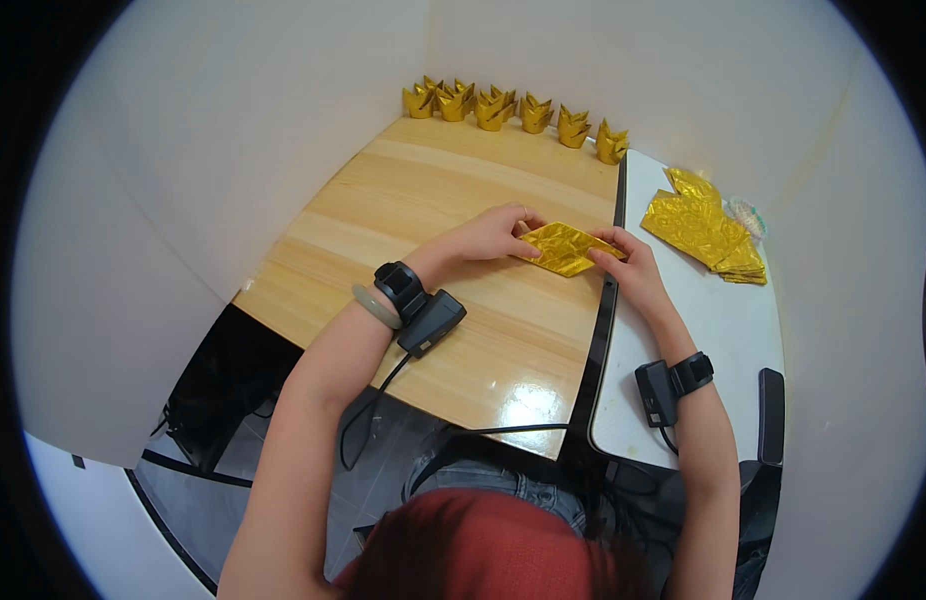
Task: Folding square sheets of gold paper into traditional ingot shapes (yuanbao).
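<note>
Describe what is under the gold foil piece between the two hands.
Wooden tabletop shows past the near and far edges of the gold foil piece, which the left hand and right hand hold; whatever lies directly beneath is covered.

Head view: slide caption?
Left hand and right hand hold folded gold paper at a wooden table; spiky gold shapes behind.

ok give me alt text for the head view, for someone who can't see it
A person's left hand and right hand hold a folded shiny gold piece over a wood-grain table. Folded gold shapes with pointed tips line the table's far edge. More gold pieces lie on a white surface at right.
</note>
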A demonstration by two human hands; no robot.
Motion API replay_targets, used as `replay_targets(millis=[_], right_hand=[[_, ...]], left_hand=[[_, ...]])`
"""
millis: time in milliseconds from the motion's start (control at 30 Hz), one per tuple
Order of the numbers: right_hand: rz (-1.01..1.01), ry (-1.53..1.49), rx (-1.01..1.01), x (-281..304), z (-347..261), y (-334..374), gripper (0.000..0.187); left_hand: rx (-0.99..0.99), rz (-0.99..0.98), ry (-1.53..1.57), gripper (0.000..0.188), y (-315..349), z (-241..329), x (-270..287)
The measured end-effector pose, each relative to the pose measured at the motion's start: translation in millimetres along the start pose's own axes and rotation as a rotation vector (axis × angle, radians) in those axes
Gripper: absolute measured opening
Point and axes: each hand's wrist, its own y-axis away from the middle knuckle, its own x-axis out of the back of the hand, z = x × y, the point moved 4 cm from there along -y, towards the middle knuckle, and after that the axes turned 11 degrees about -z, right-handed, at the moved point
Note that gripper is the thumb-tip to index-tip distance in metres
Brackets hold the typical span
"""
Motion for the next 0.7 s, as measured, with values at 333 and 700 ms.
replay_targets(millis=[333,700], right_hand=[[-0.050,-0.067,-0.023,-10.8,1.5,0.9,0.020],[-0.052,0.018,-0.029,-6.2,0.4,-1.7,0.024]], left_hand=[[-0.042,-0.026,-0.088,0.033,3.4,-6.7,-0.5],[-0.057,-0.021,0.096,0.034,-3.6,-14.9,2.2]])
